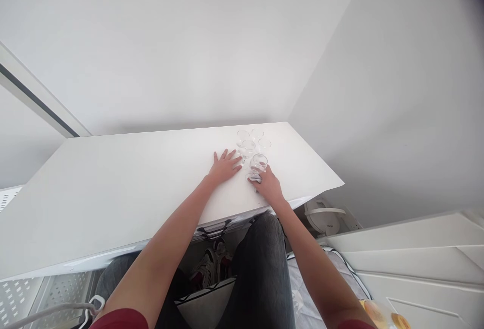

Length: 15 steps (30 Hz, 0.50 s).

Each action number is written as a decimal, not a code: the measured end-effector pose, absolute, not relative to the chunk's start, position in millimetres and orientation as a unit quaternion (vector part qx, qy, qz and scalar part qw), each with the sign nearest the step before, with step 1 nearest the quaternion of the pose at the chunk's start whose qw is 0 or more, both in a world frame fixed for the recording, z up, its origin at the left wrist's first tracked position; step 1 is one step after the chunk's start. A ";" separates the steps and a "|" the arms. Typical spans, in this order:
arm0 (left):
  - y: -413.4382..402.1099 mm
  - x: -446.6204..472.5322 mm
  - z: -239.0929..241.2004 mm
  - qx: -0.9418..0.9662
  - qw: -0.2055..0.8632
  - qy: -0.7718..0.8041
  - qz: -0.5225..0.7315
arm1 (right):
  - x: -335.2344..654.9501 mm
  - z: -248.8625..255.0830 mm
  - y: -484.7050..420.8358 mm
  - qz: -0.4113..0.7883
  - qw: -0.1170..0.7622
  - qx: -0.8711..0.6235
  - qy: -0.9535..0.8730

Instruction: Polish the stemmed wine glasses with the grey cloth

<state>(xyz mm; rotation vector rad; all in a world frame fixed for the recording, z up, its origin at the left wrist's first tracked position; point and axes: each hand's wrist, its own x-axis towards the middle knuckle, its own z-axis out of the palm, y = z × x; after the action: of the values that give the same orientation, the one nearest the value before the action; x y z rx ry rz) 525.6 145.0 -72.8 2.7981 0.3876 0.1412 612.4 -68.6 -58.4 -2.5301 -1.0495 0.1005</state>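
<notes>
My right hand has its fingers closed around the lower part of a small clear stemmed glass, near the front of the white tabletop. Left of it, my left hand lies flat on the surface with the fingers spread, the fingertips close to another stemmed glass. Behind these, several more clear glasses stand in a tight group. The transparent rims overlap in view, and the base of the held glass is partly hidden by my fingers.
A white wall rises behind the table, and a grey wall stands to the right. Under the right edge is a white rounded appliance. White perforated baskets sit at lower left, and a white panelled door is at lower right.
</notes>
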 end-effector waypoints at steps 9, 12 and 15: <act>144.3 520.6 -64.9 0.977 0.150 0.149 0.024 | 616.9 -45.9 -59.5 0.069 0.128 -0.903 -0.405; 146.8 511.9 -62.7 0.974 0.157 0.162 0.028 | 614.1 -46.1 -60.0 0.068 0.118 -0.902 -0.409; 154.2 495.5 -62.7 0.969 0.165 0.180 0.038 | 611.0 -47.8 -59.7 0.068 0.114 -0.900 -0.415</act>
<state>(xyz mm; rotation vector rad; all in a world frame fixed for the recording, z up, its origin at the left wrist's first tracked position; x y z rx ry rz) 495.5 154.2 -62.7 2.7615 0.5116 0.1083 611.0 -59.7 -47.8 -2.6393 -1.2175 0.1986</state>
